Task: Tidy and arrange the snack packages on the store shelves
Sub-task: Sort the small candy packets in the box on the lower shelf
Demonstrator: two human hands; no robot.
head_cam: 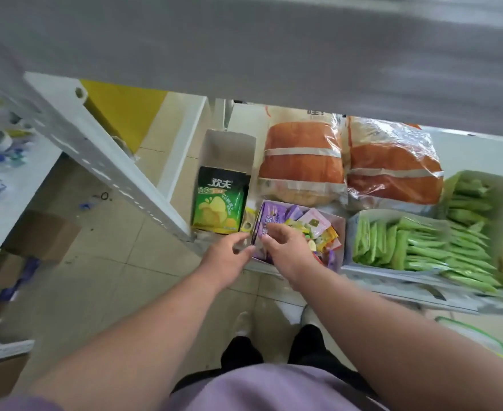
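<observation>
Overhead, a grey upper shelf (pixel 244 54) blurs across the top of the view; below it the white lower shelf (pixel 407 287) carries the stock, and beige floor tiles (pixel 101 250) run off to the left past a perforated white upright (pixel 96 161); two large orange bread bags (pixel 302 161) lie at the back, trays of green packets (pixel 416 244) fill the right, and a green chip bag (pixel 219 201) stands in an open white box at the left end; between them, at the shelf's front edge, sits the purple box (pixel 324 229) of mixed small snack packets, its long axis running left to right. Both hands meet at its near-left corner: the left hand (pixel 229 256) has fingers loosely curled toward the corner, though contact is unclear; the right hand (pixel 285 247), nearer the contents, pinches the box's purple front panel; squaring the box probably comes next.
</observation>
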